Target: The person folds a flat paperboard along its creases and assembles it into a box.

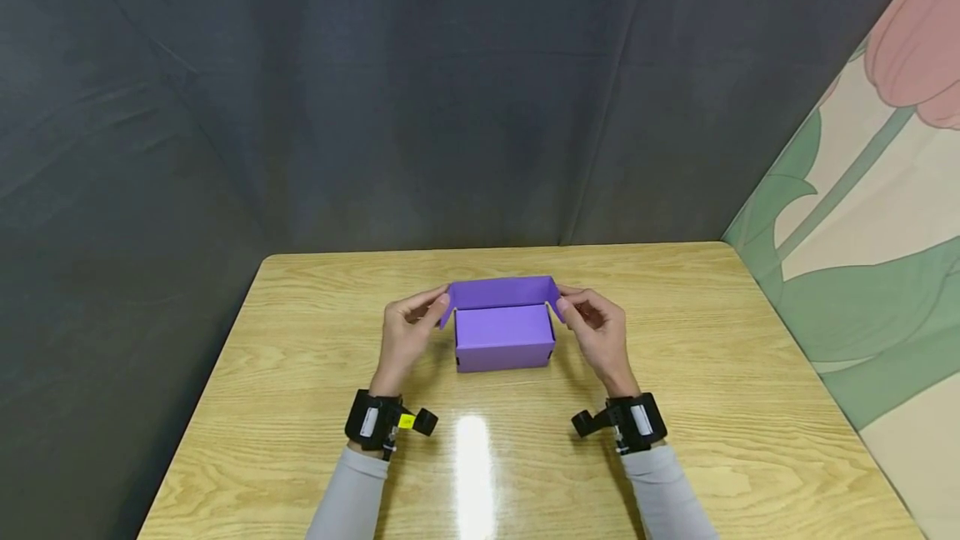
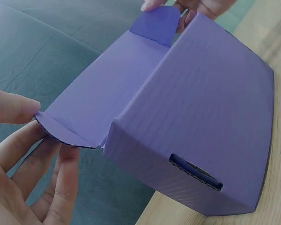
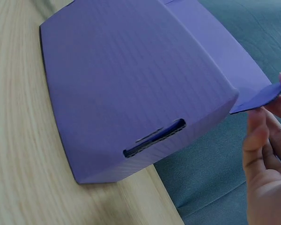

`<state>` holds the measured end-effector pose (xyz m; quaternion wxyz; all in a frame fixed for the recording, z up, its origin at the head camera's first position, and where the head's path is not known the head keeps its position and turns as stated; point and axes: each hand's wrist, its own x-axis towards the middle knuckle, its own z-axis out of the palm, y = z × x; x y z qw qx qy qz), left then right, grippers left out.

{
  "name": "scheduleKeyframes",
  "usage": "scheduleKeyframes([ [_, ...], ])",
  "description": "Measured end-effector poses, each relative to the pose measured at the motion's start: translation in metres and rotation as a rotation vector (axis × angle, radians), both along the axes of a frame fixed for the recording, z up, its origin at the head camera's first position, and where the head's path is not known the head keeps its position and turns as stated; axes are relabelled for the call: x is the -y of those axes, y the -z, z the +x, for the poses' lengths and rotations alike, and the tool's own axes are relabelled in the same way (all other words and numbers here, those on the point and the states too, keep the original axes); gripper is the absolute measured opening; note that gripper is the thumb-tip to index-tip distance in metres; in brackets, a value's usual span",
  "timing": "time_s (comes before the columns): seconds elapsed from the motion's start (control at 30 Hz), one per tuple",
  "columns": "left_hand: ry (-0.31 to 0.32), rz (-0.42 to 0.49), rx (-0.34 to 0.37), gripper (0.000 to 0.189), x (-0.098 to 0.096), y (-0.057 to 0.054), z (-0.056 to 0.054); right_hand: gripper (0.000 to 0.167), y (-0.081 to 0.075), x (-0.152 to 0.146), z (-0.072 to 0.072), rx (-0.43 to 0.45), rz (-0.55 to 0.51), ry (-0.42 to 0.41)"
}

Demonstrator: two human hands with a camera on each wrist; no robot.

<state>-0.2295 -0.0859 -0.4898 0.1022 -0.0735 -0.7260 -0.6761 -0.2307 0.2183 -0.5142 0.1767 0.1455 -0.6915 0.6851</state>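
A purple cardboard box (image 1: 504,338) stands on the table between my hands, its hinged flap (image 1: 501,292) raised at the far side. My left hand (image 1: 405,336) pinches the rounded side tab (image 2: 68,132) at the flap's left end between thumb and fingers. At the other end my right hand (image 1: 600,332) pinches the matching tab (image 3: 260,98) the same way. Each wrist view shows a slot in the box's near side wall, a left slot (image 2: 196,172) and a right slot (image 3: 154,138). The box's inside is hidden.
The wooden table (image 1: 300,407) reaches back to a dark grey curtain (image 1: 450,107). A floral cloth (image 1: 862,273) hangs along the right side. Black wrist cameras are strapped to both forearms, jutting inward over the table.
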Motion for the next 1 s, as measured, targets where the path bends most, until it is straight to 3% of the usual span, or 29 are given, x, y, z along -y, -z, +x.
scheduleKeyframes([
  [0.2, 0.02, -0.029, 0.048, 0.029, 0.0, -0.0019, 0.003, 0.032, -0.0021, -0.0022, 0.0001, 0.011, 0.053, -0.03],
  [0.47, 0.002, -0.151, 0.092, 0.031, -0.0008, -0.0069, 0.0063, 0.044, -0.005, -0.0061, 0.0008, 0.017, 0.1, -0.108],
  [1.0, 0.031, -0.181, 0.053, 0.029, 0.0022, -0.0069, 0.0045, 0.041, -0.0084, -0.0078, 0.0018, 0.032, 0.173, -0.123],
])
